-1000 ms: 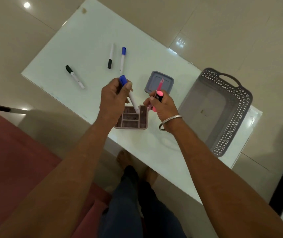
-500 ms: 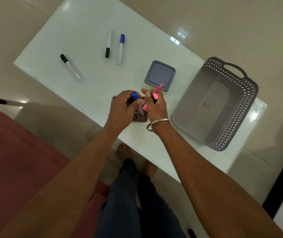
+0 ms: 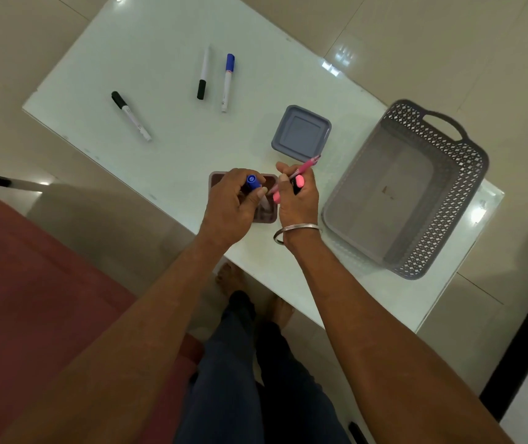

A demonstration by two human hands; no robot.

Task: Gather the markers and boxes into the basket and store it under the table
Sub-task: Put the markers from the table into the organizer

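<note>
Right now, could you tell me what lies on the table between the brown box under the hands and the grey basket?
In the head view, only the right hand, holding pink markers, sits between the brown box and the grey basket.

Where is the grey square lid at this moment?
The grey lid lies flat on the white table, just beyond the right hand and left of the empty basket.

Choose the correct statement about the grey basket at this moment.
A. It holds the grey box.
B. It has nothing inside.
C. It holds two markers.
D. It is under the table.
B: the grey basket stands on the table with only its bare floor showing inside.
</note>
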